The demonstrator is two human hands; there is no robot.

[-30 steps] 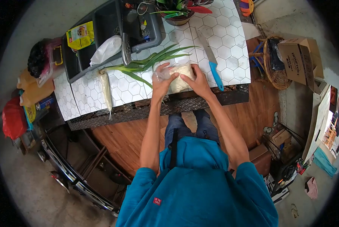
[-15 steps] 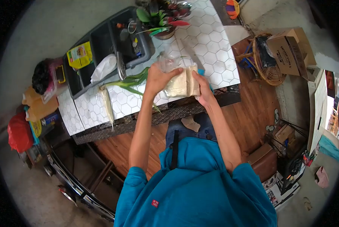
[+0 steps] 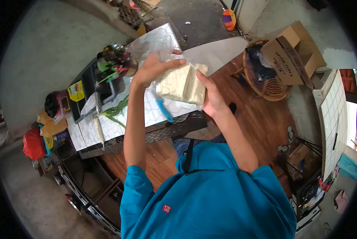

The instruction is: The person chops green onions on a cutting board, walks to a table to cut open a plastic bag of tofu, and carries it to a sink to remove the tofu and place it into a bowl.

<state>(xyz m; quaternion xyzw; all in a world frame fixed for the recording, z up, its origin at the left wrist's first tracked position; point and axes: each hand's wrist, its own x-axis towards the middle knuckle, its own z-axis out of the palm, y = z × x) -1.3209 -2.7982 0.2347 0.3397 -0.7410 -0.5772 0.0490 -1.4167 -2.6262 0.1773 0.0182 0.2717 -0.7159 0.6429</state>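
While the left hand pinches the clear bag's open top and the right hand closes under the pale block raised between them above the table, unwrapping seems underway; next, peeling the plastic needs a firm grip.

You hold a cream-white block in a clear bag. Your shirt is teal with a small red tag. Table top is white with grey hexagon lines. Knife handle is bright blue. Greens are green, bin dark grey, packet yellow. Floor is red-brown wood grain. Box is plain brown, basket tan, sack red.
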